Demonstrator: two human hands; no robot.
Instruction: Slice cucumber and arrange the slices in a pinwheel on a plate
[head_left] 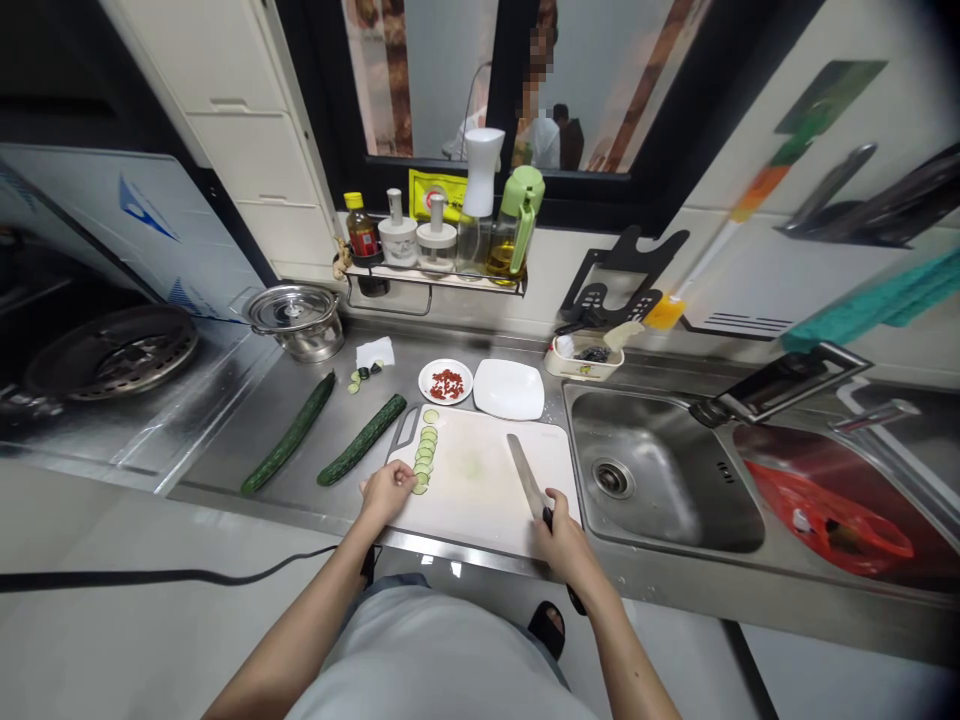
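My right hand grips a kitchen knife by its black handle, the blade pointing away over the right part of a white cutting board. Along the board's left side runs an overlapping row of cucumber slices, with one slice lying apart at the far end. My left hand is at the near end of that row, thumb and fingers pinched together against the slices. Whatever sits between those fingertips is hidden. Left of the board lie two whole-looking cucumbers, one nearer and one farther.
Behind the board are a plate of chopped red pieces and a white square plate. Cucumber ends lie by a paper. A steel pot stands back left; a sink adjoins on the right. Bottles line a rack.
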